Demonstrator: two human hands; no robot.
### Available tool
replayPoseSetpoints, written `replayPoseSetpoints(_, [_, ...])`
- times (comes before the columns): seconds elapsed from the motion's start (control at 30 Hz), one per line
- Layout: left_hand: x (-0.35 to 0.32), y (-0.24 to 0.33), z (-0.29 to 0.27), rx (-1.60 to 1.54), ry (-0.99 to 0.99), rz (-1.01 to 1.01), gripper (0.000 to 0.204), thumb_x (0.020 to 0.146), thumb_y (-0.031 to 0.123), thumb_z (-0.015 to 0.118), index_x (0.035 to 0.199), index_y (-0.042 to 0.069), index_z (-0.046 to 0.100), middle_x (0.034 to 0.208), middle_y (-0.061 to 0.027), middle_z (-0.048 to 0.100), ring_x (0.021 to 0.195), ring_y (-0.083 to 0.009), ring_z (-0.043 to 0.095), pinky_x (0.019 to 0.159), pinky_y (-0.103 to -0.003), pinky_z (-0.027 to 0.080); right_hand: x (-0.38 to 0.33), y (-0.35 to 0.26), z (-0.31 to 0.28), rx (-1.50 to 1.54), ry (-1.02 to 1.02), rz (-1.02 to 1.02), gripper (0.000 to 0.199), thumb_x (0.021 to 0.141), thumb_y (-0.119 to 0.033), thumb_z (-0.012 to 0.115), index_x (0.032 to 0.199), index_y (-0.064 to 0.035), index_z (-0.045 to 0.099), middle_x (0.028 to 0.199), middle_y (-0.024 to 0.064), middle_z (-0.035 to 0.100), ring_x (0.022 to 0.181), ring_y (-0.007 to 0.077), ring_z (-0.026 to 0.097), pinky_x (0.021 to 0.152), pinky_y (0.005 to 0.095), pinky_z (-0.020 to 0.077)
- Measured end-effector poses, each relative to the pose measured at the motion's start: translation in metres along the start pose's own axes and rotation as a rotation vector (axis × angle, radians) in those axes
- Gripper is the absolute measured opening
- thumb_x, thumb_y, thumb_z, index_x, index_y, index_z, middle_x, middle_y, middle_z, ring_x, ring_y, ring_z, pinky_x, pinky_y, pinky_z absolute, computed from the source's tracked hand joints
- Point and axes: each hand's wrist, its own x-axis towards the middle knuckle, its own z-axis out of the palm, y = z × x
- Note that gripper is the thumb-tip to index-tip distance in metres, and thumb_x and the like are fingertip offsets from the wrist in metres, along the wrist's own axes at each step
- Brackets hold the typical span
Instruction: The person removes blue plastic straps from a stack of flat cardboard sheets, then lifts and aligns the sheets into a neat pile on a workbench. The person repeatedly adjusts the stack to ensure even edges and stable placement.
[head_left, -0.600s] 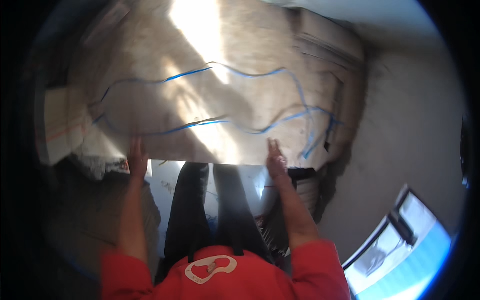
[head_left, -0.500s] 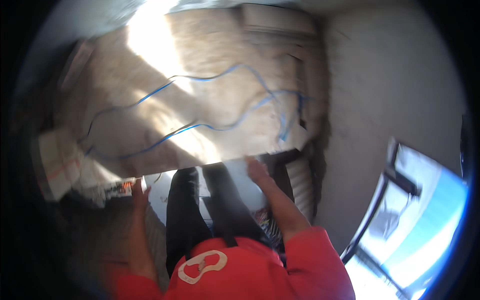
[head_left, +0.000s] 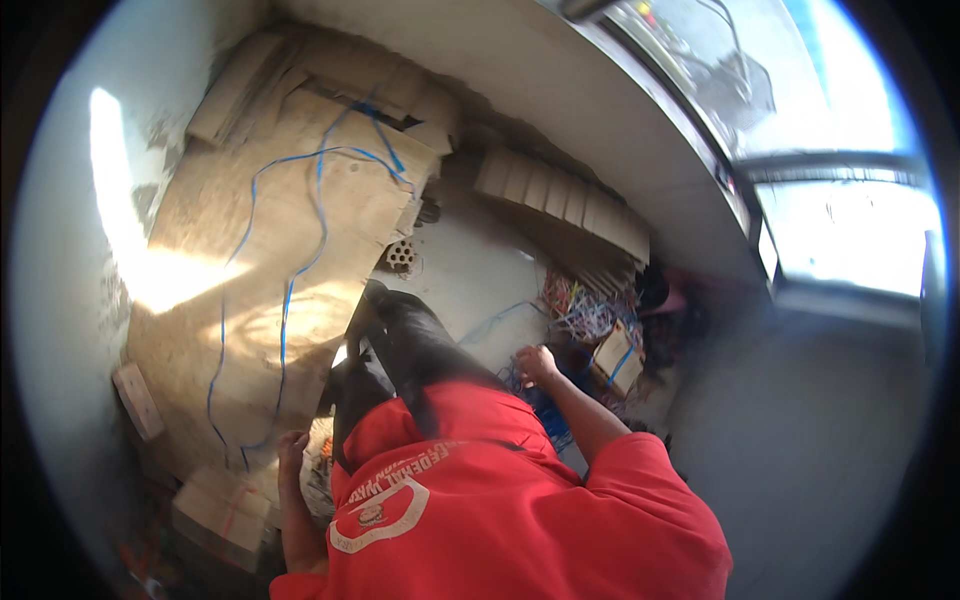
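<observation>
Blue strap (head_left: 284, 330) lies on the table (head_left: 190, 215), its 2 long runs crossing toward the table's far end. Pale floor (head_left: 470, 270) separates the table's right edge from a row of beige, carton-like pieces (head_left: 560, 195). Strap is thin, flat and wavy; tabletop is tan, sheet-like and stained. Tangled multicoloured strips (head_left: 585, 312) lie well right of the table. Left hand (head_left: 293, 447) is low beside the table's near right edge; right hand (head_left: 538, 366) is well right of the table, fingers curled. Whether each grip is together or apart, I cannot make out.
</observation>
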Motion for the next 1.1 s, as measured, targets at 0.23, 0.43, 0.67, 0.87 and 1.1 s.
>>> replayPoseSetpoints(0.23, [0.044,0.038,-0.067,-0.172,-0.068,-0.124,0.018,0.086,0.019,0.061,0.095,0.004,0.063,0.076,-0.0023,0.059,0.061,-0.0110,0.056,0.048,-0.025,0.047,-0.083,-0.090,0.115,1.309,-0.112,0.602,0.014,0.074,-0.022,0.064,0.083,-0.0129,0.070,0.081,0.0054,0.070,0.073,0.0173,0.069,0.066,0.0305,0.0546])
replayPoseSetpoints(0.43, [0.078,0.073,0.004,-0.012,-0.261,0.041,0.014,0.084,0.013,0.060,0.088,0.001,0.064,0.064,-0.0036,0.058,0.047,-0.0111,0.051,0.041,-0.025,0.042,-0.093,-0.114,0.126,1.186,0.287,0.680,0.023,0.082,-0.019,0.054,0.093,-0.0098,0.072,0.090,0.0150,0.070,0.083,0.0313,0.068,0.078,0.0398,0.0546])
replayPoseSetpoints(0.67, [0.078,0.214,0.079,0.256,-0.217,-0.029,0.030,0.084,0.021,0.067,0.106,0.000,0.062,0.088,-0.0085,0.065,0.076,-0.0146,0.061,0.062,-0.028,0.049,-0.109,-0.064,0.108,1.790,0.270,0.875,0.024,0.079,-0.019,0.063,0.097,-0.0059,0.071,0.083,0.0132,0.071,0.065,0.0235,0.070,0.061,0.0353,0.0578])
replayPoseSetpoints(0.87, [0.086,0.330,0.177,0.262,-0.264,0.293,0.050,0.083,0.017,0.067,0.126,-0.005,0.051,0.117,-0.0171,0.061,0.107,-0.0264,0.060,0.094,-0.035,0.046,-0.095,0.042,0.107,2.001,0.362,0.889,0.027,0.080,-0.015,0.064,0.105,-0.0032,0.068,0.077,0.0128,0.069,0.056,0.0197,0.067,0.052,0.0328,0.0568])
replayPoseSetpoints(1.1, [0.120,0.498,0.290,0.440,-0.284,0.556,0.064,0.083,0.022,0.067,0.137,-0.001,0.042,0.134,-0.0230,0.049,0.123,-0.0316,0.049,0.103,-0.040,0.039,-0.013,0.170,0.037,2.354,0.884,0.703,0.023,0.085,-0.015,0.067,0.103,-0.0022,0.064,0.076,0.0061,0.062,0.056,0.0141,0.059,0.044,0.0281,0.0470])
